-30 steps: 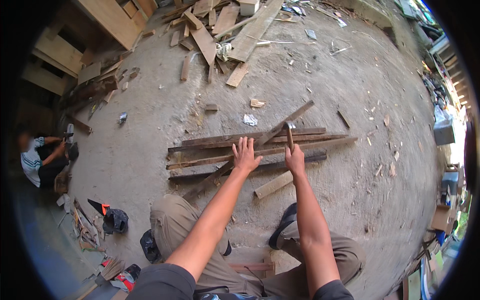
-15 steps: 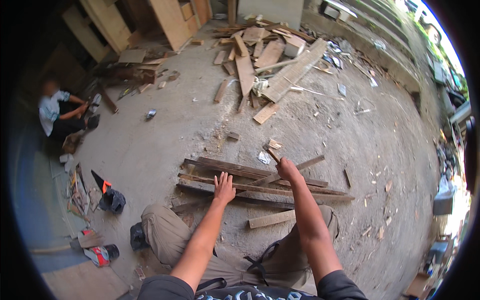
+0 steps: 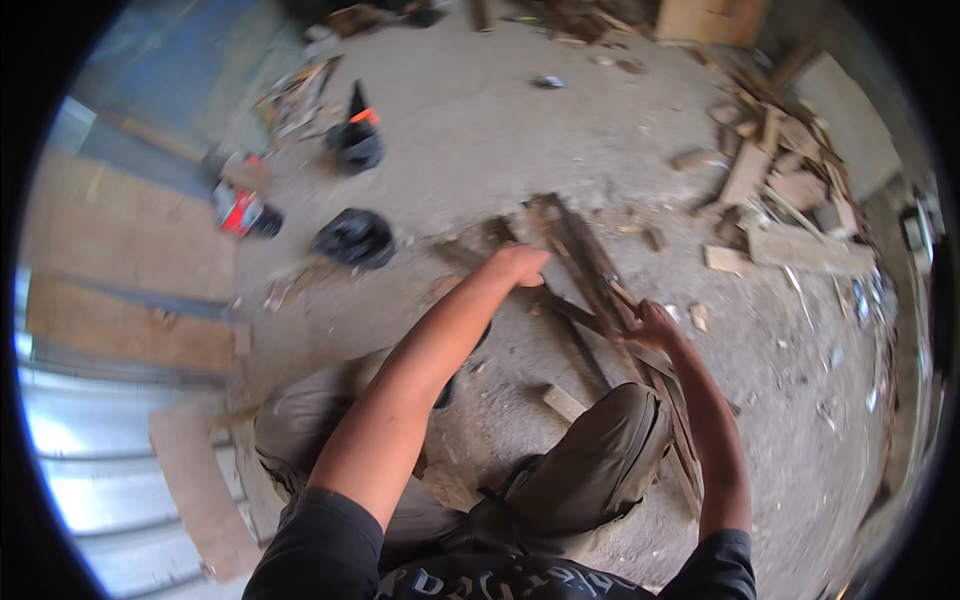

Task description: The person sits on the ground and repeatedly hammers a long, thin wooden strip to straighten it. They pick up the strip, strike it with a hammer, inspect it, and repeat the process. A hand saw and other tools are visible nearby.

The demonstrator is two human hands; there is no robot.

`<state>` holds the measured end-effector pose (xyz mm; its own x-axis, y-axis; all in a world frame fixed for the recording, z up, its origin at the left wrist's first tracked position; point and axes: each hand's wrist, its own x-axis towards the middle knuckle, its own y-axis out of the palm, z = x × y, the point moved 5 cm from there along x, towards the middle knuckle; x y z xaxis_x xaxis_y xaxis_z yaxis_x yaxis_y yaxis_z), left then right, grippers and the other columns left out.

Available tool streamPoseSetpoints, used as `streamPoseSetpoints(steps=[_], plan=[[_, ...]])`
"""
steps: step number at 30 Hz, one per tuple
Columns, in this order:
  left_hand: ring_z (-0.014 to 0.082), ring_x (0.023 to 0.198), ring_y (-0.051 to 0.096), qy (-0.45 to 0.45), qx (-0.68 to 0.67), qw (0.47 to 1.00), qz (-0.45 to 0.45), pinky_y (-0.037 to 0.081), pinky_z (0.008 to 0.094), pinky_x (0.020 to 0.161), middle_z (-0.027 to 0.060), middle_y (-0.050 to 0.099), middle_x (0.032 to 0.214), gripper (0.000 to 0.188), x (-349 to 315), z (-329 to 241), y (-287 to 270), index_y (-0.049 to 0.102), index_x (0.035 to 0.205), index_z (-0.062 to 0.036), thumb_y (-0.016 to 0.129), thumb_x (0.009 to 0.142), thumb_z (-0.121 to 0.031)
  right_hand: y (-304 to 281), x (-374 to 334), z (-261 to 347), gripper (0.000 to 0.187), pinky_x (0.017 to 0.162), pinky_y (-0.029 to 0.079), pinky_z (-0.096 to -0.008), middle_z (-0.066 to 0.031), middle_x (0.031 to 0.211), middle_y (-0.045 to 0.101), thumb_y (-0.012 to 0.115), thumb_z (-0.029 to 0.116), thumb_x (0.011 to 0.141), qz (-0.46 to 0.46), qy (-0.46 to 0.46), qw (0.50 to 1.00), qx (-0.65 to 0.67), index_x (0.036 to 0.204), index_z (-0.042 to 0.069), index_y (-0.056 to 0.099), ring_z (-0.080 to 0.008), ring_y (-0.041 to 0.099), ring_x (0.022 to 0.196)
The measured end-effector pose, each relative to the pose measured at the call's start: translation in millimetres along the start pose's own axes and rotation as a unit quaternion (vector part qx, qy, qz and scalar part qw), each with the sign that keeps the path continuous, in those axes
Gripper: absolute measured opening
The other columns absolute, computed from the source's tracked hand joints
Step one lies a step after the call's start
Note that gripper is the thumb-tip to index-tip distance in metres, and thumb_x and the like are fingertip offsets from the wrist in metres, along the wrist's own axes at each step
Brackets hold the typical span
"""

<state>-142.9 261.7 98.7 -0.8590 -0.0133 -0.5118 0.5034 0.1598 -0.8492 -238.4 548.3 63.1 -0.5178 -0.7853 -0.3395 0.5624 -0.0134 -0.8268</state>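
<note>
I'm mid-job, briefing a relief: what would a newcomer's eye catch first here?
Probably the long, dark brown wooden strips near the centre, with a wooden-handled hammer in the right hand. Next, the bright orange patch above a crumpled black plastic bag, upper left, and the pile of brown scrap wood, upper right.
</note>
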Motion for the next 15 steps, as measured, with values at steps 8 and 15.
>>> streamPoseSetpoints(steps=[8, 15], plan=[[0.0295, 0.110, 0.065, 0.068, 0.018, 0.996, -0.063, 0.053, 0.0455, 0.091, 0.0137, 0.069, 0.114, 0.034, -59.9, -30.7, -34.4, 0.066, 0.110, -0.0038, 0.063, 0.088, -0.030, 69.4, 2.4, 54.9, 0.067, 0.088, 0.045, -0.0466, -0.0191, 0.106, 0.049, 0.092, 0.035, 0.058, -0.143, -0.034, 0.989, 0.026, 0.096, -0.001, 0.050, -0.0387, 0.051, 0.103], [0.0327, 0.124, 0.054, 0.069, -0.056, 0.995, -0.053, 0.039, 0.0574, 0.101, 0.0145, 0.062, 0.122, 0.036, -47.6, -2.6, 85.9, 0.062, 0.115, -0.0064, 0.066, 0.086, -0.029, 92.1, -0.4, 48.6, 0.044, 0.079, 0.049, -0.0516, -0.0213, 0.115, 0.050, 0.074, 0.007, 0.080, -0.169, 0.031, 0.985, -0.004, 0.112, 0.002, 0.045, -0.0464, 0.057, 0.100]])
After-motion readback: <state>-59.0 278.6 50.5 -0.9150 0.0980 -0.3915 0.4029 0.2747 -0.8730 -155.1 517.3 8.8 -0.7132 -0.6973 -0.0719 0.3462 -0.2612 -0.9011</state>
